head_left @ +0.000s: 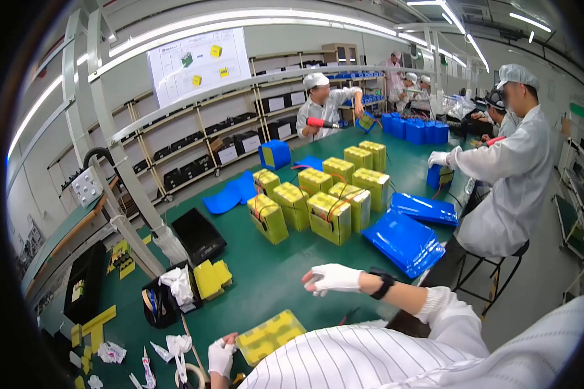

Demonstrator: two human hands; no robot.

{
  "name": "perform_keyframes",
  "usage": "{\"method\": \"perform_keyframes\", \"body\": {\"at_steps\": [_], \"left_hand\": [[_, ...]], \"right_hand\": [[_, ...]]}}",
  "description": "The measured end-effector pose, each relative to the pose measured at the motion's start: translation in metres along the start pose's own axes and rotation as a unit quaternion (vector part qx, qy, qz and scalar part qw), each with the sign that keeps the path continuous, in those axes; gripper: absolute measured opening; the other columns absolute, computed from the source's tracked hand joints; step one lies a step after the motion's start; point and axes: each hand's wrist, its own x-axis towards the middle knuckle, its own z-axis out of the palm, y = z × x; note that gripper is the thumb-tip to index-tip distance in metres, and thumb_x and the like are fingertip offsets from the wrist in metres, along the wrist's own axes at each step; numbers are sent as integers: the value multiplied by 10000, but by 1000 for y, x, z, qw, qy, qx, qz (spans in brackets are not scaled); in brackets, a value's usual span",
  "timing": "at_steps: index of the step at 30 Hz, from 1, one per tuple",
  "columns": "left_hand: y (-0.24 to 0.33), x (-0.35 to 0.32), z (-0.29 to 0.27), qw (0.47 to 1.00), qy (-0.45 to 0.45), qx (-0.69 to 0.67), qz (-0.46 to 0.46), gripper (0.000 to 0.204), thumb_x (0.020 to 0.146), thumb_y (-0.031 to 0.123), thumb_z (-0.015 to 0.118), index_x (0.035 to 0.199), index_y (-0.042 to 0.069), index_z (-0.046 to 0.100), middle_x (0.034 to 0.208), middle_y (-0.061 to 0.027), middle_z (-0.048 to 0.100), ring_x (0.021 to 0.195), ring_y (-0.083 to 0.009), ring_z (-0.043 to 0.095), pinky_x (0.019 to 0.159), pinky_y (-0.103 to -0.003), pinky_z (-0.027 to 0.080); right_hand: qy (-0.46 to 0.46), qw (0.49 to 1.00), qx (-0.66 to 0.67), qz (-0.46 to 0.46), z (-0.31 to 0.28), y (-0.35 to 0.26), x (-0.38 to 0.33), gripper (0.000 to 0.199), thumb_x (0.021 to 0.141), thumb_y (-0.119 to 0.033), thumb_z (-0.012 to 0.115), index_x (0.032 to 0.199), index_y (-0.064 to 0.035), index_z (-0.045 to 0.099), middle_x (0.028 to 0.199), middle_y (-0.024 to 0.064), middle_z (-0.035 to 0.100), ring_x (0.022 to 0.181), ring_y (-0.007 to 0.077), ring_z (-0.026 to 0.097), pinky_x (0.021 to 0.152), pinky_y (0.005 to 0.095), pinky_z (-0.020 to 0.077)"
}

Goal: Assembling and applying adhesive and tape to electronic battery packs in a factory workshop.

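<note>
A yellow battery pack (pixel 270 337) lies close to my body at the table's near edge, partly covered by my striped smock. At its left side, my left hand (pixel 221 356) in a white fingertip-less glove has curled fingers against the corner. My right hand (pixel 334 279), gloved the same way and with a black band (pixel 382 284) at the wrist, hovers over the green table (pixel 259 272). Its fingers are loosely bent and apart, with nothing in them. Beyond it stand several yellow battery packs (pixel 331 217) with red wires, and flat blue wrap sleeves (pixel 405 243).
Scissors (pixel 182 369), a tape roll (pixel 191 377) and crumpled scraps lie at the near left. Behind them are a black tool box (pixel 159 305), yellow pads (pixel 212 279) and a black tray (pixel 198 236). Co-workers (pixel 509 162) work along the far and right sides.
</note>
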Motion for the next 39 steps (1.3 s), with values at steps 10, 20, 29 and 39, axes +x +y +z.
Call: {"method": "perform_keyframes", "body": {"at_steps": [10,20,29,39], "left_hand": [[95,-83,-35,989,114,-57,81,378,1020,276,577,1235,-26,650,1093,-82,699,950,-137,633,884,-263,485],[125,-152,32,978,99,36,182,803,695,46,840,1433,116,532,1413,-137,560,1192,-254,607,964,-336,496],[144,-143,47,946,156,117,258,522,667,13,825,1170,124,739,1382,-127,583,1219,-298,583,1007,-361,479],[140,-144,57,933,201,146,261,503,644,11,838,1126,130,752,1341,-126,603,1202,-299,592,1001,-373,486]], "right_hand": [[165,985,0,-58,90,-1,-140,251,926,-146,704,1148,-31,679,1021,69,723,907,109,673,802,270,536],[335,898,-126,-257,157,1,-99,460,718,16,788,1154,-124,739,1155,108,670,912,231,655,756,332,535],[315,866,-210,-327,149,0,-73,409,679,-62,831,1068,-179,783,1126,88,682,952,257,659,809,349,545],[328,862,-233,-307,154,2,-77,398,696,-81,828,1073,-199,780,1136,74,685,949,251,659,803,343,536]]}}
